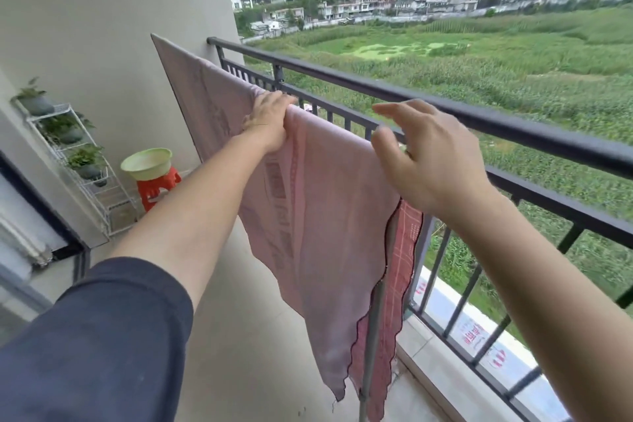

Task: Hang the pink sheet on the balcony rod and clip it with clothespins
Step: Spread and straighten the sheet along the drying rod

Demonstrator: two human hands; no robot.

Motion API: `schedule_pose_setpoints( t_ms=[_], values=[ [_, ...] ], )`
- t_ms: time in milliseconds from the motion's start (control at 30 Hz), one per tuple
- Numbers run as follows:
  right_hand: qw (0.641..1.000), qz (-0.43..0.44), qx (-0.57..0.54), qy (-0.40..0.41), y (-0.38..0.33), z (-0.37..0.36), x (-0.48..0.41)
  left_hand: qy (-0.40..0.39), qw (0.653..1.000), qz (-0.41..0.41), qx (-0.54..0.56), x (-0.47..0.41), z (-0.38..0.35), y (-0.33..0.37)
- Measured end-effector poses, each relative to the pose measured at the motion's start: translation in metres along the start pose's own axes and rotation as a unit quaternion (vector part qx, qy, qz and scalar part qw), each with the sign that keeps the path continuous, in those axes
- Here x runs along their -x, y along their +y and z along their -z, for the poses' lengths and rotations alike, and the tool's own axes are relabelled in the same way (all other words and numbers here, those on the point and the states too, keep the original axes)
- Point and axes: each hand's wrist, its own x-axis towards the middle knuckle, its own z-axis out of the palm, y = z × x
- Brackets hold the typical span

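Observation:
The pink sheet [325,216] hangs draped over a rod that runs from the far wall towards me, just inside the balcony railing; the rod itself is hidden under the cloth. My left hand [269,120] grips the sheet's top fold on the rod, fingers curled over it. My right hand [421,154] hovers just right of the sheet's near end, fingers spread and relaxed, holding nothing. A red checked underside [406,250] shows at the sheet's near edge. A grey upright pole [373,336] stands behind the hanging corner. No clothespins are in view.
The black metal railing [479,113] runs along the right, with fields and buildings beyond. At the far left stand a white plant rack [78,161] with potted plants and a green basin [147,163] on a red stool [156,188]. A beige wall closes the far end.

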Motion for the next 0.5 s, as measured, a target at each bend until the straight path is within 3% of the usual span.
schedule_pose_setpoints(
  t_ms=[100, 200, 300, 500],
  values=[
    [0.981, 0.006, 0.177, -0.081, -0.021, -0.027, -0.015, 0.073, 0.997, -0.035, 0.017, -0.008, -0.003, -0.008],
    [0.957, -0.022, 0.26, -0.128, -0.033, -0.054, -0.016, 0.142, 0.986, -0.022, 0.087, -0.023, 0.006, -0.018],
    [0.944, -0.052, 0.313, -0.088, -0.038, -0.064, -0.016, 0.195, 0.973, -0.033, 0.12, -0.054, 0.012, -0.037],
    [0.909, -0.132, 0.394, -0.004, -0.059, -0.1, -0.026, 0.131, 0.981, -0.097, 0.102, -0.118, -0.027, -0.102]
  ],
)
